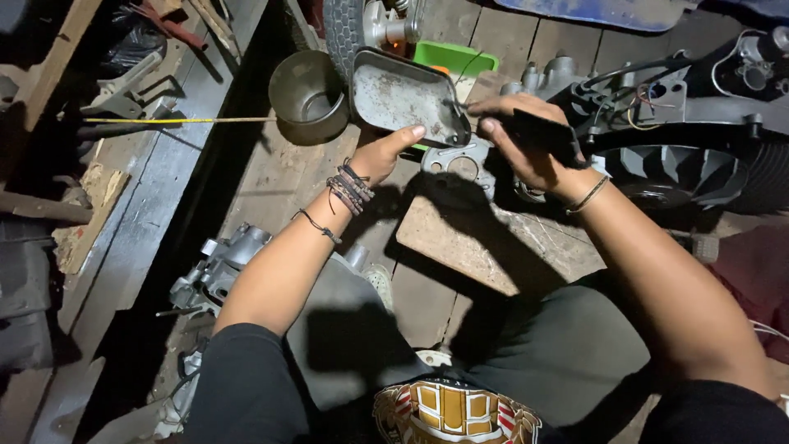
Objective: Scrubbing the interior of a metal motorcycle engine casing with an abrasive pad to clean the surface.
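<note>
1. The left hand [380, 158] holds a grey metal tray [405, 96] by its near edge, fingers clamped on the rim, the tray tilted up above the wooden floor [271, 177].
2. The right hand [526, 140] grips a dark tool [546, 133], fingers closed round it, and a thin tip touches the tray's right corner.
3. Just beneath the hands lies a flat metal gasket [460, 167] with round holes, resting on a board [485, 242].
4. A round metal pot [308, 99] stands just left of the tray.
5. A green tub [456, 59] sits behind the tray.
6. An engine part [218, 267] lies near the left forearm.
7. A tyre [699, 168] lies to the right.
</note>
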